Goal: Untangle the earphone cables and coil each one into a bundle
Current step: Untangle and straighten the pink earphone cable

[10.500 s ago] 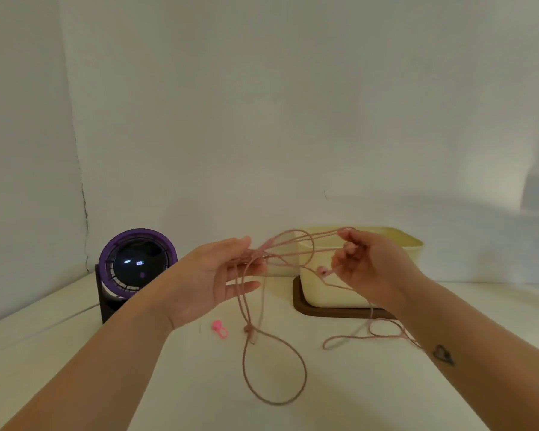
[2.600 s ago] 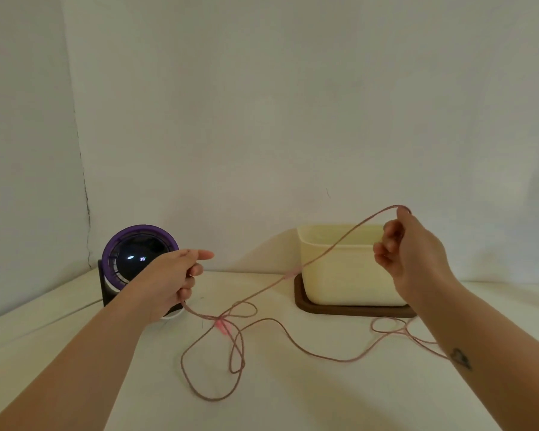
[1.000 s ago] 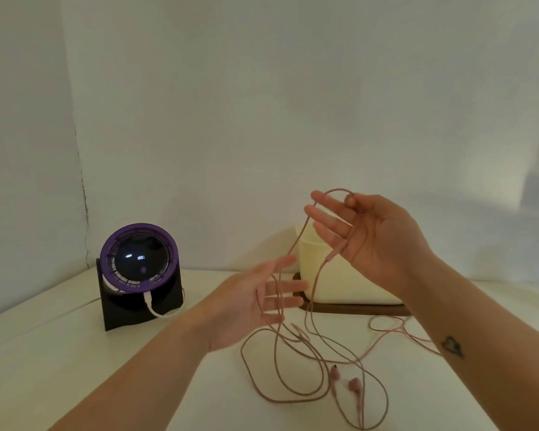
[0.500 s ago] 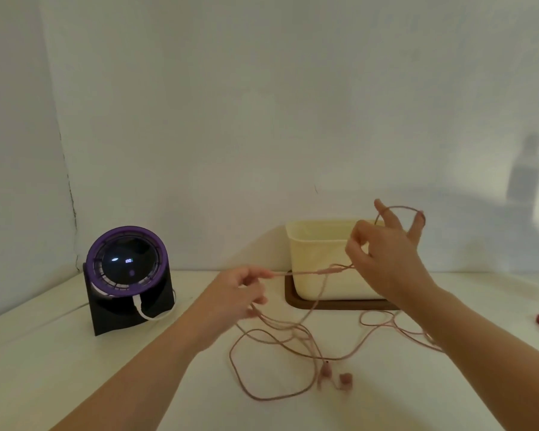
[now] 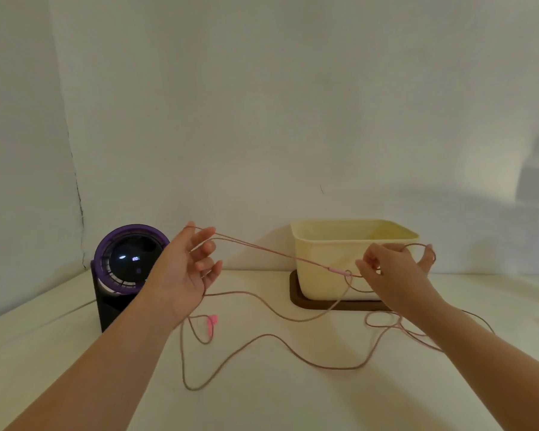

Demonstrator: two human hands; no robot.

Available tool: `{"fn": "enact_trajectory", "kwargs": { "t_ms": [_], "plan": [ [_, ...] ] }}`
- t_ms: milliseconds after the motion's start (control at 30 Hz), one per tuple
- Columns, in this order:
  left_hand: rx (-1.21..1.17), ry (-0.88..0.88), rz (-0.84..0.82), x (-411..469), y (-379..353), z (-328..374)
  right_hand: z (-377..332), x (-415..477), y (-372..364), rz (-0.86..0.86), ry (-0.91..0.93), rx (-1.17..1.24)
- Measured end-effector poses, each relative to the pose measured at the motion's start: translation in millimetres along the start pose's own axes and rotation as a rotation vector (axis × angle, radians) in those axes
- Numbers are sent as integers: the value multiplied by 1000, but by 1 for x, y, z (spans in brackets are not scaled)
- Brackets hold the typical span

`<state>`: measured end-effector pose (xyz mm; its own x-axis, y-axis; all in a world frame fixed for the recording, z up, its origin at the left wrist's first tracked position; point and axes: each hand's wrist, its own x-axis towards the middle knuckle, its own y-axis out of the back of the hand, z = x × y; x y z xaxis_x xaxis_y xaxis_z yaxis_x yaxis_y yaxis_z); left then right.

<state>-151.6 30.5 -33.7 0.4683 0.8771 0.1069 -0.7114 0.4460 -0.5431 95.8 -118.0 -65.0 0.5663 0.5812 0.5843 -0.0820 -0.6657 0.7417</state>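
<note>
Several slack loops of pink earphone cable [image 5: 262, 248] lie on the worktop [image 5: 262, 399]. Above, the left hand [image 5: 181, 275] hooks it with curled fingers and the right hand [image 5: 392, 275] pinches it, a strand taut between. Behind stands a cream tub [image 5: 324, 244].

Pink cable [image 5: 335, 270], cream bin [image 5: 324, 262], brown tray [image 5: 305, 303], purple/blk fan [image 5: 106, 244]
</note>
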Motion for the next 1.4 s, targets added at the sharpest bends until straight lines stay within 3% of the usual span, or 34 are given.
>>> {"fn": "enact_trajectory", "kwargs": {
  "t_ms": [133, 267, 467, 667, 767, 933, 1133, 1267, 1400],
  "plan": [
    [28, 25, -62, -5, 1, 6, 1, 1, -3, 4, 14, -21],
    [100, -32, -137, -7, -2, 9, 0, 2, 2, -63, -29, 342],
    [234, -62, -333, -22, -16, 11, -25, -4, 23, -495, -107, 772],
    [254, -54, -408, -33, -30, 8, -69, -19, 40, -686, 180, 664],
    [256, -94, -412, -32, -28, 12, -76, -21, 40, -544, 231, 615],
    [73, -146, -268, -18, -15, 20, -59, -6, 43, -274, 1, 922],
    [-60, -274, -103, -11, -4, 27, -33, 6, 42, -129, -82, 670],
    [-2, -321, -31, -7, 0, 26, -25, 5, 31, -82, -196, 840],
    [193, -265, -94, -3, 8, 25, -28, 5, 33, -33, -185, 974]
  ]
}}
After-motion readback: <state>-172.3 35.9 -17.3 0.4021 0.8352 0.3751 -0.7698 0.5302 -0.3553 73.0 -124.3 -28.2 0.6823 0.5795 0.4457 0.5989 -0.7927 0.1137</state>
